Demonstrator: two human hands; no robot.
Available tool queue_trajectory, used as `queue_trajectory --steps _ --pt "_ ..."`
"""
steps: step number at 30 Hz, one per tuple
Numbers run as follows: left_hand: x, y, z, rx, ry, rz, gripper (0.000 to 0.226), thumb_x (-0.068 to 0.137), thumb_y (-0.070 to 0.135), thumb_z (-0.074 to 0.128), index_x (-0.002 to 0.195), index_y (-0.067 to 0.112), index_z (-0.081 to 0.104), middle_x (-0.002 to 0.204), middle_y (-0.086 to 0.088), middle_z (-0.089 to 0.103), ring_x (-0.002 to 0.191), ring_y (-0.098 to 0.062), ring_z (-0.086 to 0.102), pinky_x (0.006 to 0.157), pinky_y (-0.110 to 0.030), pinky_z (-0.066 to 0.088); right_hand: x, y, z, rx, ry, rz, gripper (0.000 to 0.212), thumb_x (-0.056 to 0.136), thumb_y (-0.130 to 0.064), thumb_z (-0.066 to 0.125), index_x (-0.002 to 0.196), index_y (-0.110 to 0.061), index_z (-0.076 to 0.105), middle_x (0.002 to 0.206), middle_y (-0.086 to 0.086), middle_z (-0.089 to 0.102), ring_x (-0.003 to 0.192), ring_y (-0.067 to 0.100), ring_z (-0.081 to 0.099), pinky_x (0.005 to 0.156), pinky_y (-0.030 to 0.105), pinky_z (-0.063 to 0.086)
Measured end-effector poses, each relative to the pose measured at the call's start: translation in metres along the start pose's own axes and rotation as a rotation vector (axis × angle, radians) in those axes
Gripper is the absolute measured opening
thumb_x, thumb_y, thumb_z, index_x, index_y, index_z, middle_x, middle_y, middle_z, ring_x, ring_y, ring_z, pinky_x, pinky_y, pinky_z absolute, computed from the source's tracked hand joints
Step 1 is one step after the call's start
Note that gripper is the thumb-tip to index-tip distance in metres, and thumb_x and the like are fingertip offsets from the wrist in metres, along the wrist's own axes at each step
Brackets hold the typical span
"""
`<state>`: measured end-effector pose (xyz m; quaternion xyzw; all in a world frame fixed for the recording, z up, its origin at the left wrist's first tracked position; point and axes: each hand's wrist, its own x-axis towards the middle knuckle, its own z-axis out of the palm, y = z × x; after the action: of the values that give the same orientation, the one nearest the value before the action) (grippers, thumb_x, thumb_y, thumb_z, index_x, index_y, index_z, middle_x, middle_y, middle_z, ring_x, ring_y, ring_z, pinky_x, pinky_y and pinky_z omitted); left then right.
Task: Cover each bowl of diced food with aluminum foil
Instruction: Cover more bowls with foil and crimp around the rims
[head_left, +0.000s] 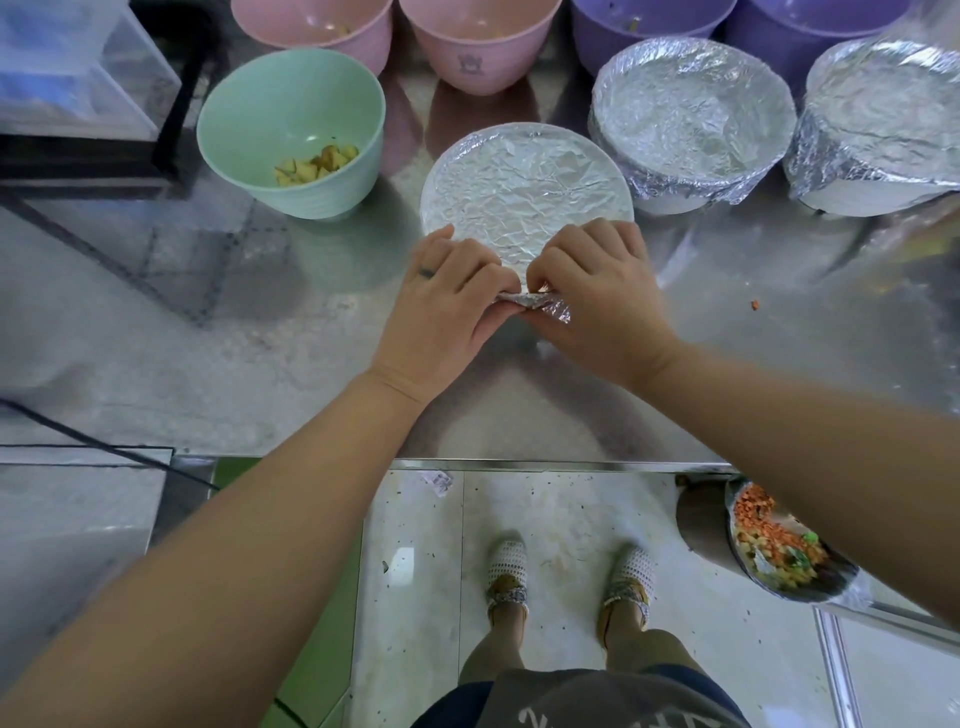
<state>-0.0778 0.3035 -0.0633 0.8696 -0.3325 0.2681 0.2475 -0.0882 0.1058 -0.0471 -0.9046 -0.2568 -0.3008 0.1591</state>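
Note:
A bowl topped with crinkled aluminum foil (524, 187) stands in the middle of the steel counter. My left hand (441, 306) and my right hand (597, 296) meet at its near rim, and both pinch the foil's loose near edge (535, 302), folded against the bowl's side. The bowl under the foil is hidden. To the left stands an uncovered green bowl (291, 130) with diced yellow-brown food. Two foil-covered bowls (691, 119) (883, 124) stand at the right.
Two pink bowls (483, 47) and two purple bowls (649, 26) line the back. A clear plastic box (67, 67) is at the back left. A metal pan of mixed diced food (779, 545) sits below the counter's front edge at the right. A black cable (104, 447) crosses the left.

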Motion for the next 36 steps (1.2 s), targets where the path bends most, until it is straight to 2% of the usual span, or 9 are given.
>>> queue_trajectory --steps 5,12,15,18,21,24,27,30,36 --pt "0.003 -0.001 0.001 -0.026 -0.001 -0.018 0.014 0.100 0.027 0.062 0.102 0.021 0.050 0.093 -0.009 0.063 0.094 -0.020 0.047 0.112 -0.046 0.037 0.001 0.000 0.010 -0.041 0.066 -0.028 0.028 0.096 -0.037 0.065 0.082 -0.013 0.064 0.084 0.005 0.062 0.077 0.027 0.048 0.075 0.039 0.035" --pt "0.005 -0.002 -0.003 -0.077 0.010 -0.033 0.015 0.098 0.025 0.066 0.101 0.022 0.051 0.092 -0.006 0.063 0.095 -0.019 0.048 0.112 -0.044 0.037 -0.004 0.008 0.021 -0.115 0.216 -0.137 0.026 0.089 -0.036 0.074 0.092 -0.018 0.055 0.087 0.001 0.067 0.076 0.025 0.052 0.072 0.039 0.035" --pt "0.006 -0.005 -0.007 -0.081 -0.022 -0.032 0.016 0.097 0.025 0.067 0.100 0.023 0.052 0.093 -0.006 0.063 0.095 -0.021 0.050 0.113 -0.045 0.036 -0.004 0.009 0.021 -0.097 0.168 -0.129 0.035 0.087 -0.044 0.076 0.099 -0.020 0.054 0.093 0.001 0.068 0.082 0.023 0.049 0.075 0.039 0.035" --pt "0.004 -0.009 -0.011 -0.073 -0.039 -0.037 0.016 0.096 0.025 0.069 0.099 0.021 0.054 0.093 -0.007 0.060 0.095 -0.024 0.050 0.114 -0.049 0.036 -0.004 0.010 0.005 -0.005 0.053 -0.178 0.046 0.085 -0.055 0.074 0.107 -0.016 0.066 0.102 0.005 0.068 0.088 0.025 0.052 0.082 0.042 0.037" --pt "-0.002 -0.013 -0.018 -0.038 -0.059 -0.039 0.018 0.096 0.033 0.067 0.101 0.020 0.055 0.095 -0.009 0.060 0.096 -0.029 0.054 0.115 -0.049 0.034 -0.002 0.024 -0.015 0.068 -0.008 -0.225 0.037 0.091 -0.048 0.071 0.102 -0.012 0.074 0.103 0.006 0.068 0.092 0.029 0.055 0.091 0.046 0.041" --pt "-0.005 -0.009 -0.017 -0.016 -0.080 -0.037 0.025 0.094 0.040 0.068 0.106 0.022 0.056 0.099 -0.010 0.060 0.100 -0.031 0.055 0.116 -0.052 0.033 0.001 0.037 -0.018 0.103 -0.056 -0.252 0.026 0.098 -0.035 0.065 0.095 -0.012 0.075 0.100 0.006 0.068 0.091 0.032 0.056 0.089 0.045 0.042" --pt "-0.002 0.001 -0.010 -0.036 -0.046 -0.041 0.016 0.096 0.033 0.067 0.104 0.023 0.056 0.095 -0.009 0.060 0.095 -0.025 0.056 0.116 -0.058 0.031 0.005 0.039 -0.013 0.111 -0.047 -0.277 0.024 0.099 -0.030 0.066 0.088 -0.010 0.073 0.094 0.006 0.067 0.090 0.030 0.055 0.088 0.041 0.040" --pt "-0.001 0.002 -0.008 -0.051 -0.028 -0.043 0.013 0.098 0.030 0.065 0.101 0.021 0.056 0.092 -0.008 0.060 0.088 -0.026 0.060 0.116 -0.059 0.031 0.006 0.039 -0.009 0.091 -0.024 -0.295 0.024 0.097 -0.028 0.069 0.083 -0.009 0.069 0.091 0.006 0.067 0.087 0.029 0.054 0.086 0.039 0.039" --pt "-0.001 0.000 -0.007 -0.069 -0.044 -0.038 0.014 0.096 0.024 0.067 0.102 0.023 0.054 0.093 -0.006 0.060 0.092 -0.026 0.058 0.118 -0.056 0.028 0.007 0.036 0.006 0.020 0.029 -0.311 0.033 0.087 -0.035 0.080 0.081 -0.010 0.061 0.087 0.007 0.063 0.078 0.029 0.054 0.084 0.040 0.040"
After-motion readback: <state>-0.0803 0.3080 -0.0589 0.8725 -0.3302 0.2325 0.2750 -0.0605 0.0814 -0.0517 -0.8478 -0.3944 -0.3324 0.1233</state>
